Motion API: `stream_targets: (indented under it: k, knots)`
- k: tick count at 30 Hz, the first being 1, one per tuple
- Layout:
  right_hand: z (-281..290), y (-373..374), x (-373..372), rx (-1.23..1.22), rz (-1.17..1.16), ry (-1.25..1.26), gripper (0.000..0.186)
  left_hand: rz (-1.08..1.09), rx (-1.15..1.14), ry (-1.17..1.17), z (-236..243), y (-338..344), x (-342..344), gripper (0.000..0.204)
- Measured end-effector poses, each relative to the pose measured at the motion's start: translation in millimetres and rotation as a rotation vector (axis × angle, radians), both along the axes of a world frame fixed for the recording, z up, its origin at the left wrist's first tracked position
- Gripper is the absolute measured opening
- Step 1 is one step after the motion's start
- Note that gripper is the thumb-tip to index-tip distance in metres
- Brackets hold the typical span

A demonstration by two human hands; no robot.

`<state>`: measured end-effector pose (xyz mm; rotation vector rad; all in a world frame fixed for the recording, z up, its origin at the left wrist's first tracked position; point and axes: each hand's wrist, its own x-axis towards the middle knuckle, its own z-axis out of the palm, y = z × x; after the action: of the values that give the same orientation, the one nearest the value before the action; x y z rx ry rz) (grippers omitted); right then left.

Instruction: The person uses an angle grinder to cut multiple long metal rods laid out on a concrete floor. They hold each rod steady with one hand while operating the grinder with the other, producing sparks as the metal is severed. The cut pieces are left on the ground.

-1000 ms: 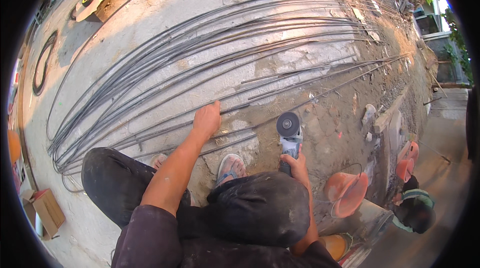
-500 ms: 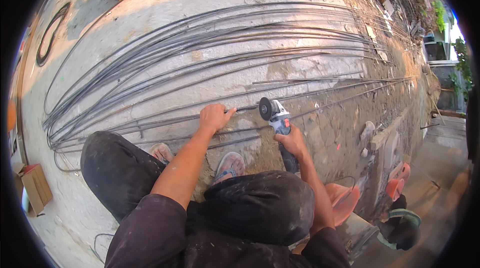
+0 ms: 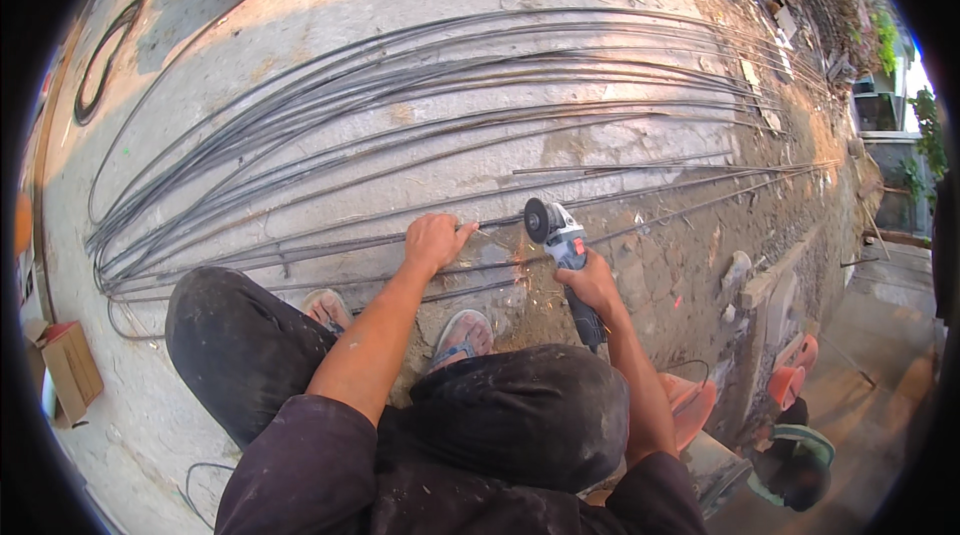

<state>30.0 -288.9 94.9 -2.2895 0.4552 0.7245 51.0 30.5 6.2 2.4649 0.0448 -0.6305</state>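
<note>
I squatted with both sandals (image 3: 463, 335) flat on the concrete ground (image 3: 330, 65). My right hand (image 3: 590, 285) was closed around the angle grinder (image 3: 565, 255), its disc (image 3: 536, 220) at the steel rod (image 3: 500, 235). My left hand (image 3: 435, 240) gripped that rod just left of the disc. Farther out lay the rebar bundle (image 3: 400, 105).
</note>
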Motion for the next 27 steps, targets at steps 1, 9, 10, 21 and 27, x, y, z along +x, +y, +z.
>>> stream_targets:
  k: [1,9,10,21,27]
  knots:
    - [2.6,3.2,1.6,0.016,-0.003,0.006,0.057,0.004,0.002,-0.014,-0.2,1.4,-0.4,0.066]
    - [3.0,11.8,14.4,-0.003,0.051,0.053,0.065,-0.013,0.06,-0.014,6.7,3.3,2.3,0.063]
    - [2.5,9.3,19.3,0.006,0.047,0.079,0.067,-0.021,0.064,-0.05,4.9,0.8,1.8,0.063]
    - [4.8,6.2,25.3,-0.082,0.079,-0.03,0.091,-0.004,0.03,-0.129,-8.8,-2.9,-1.0,0.058]
    - [-0.7,12.0,24.1,-0.096,0.117,-0.054,0.086,-0.021,0.051,-0.17,-10.4,4.9,0.8,0.052]
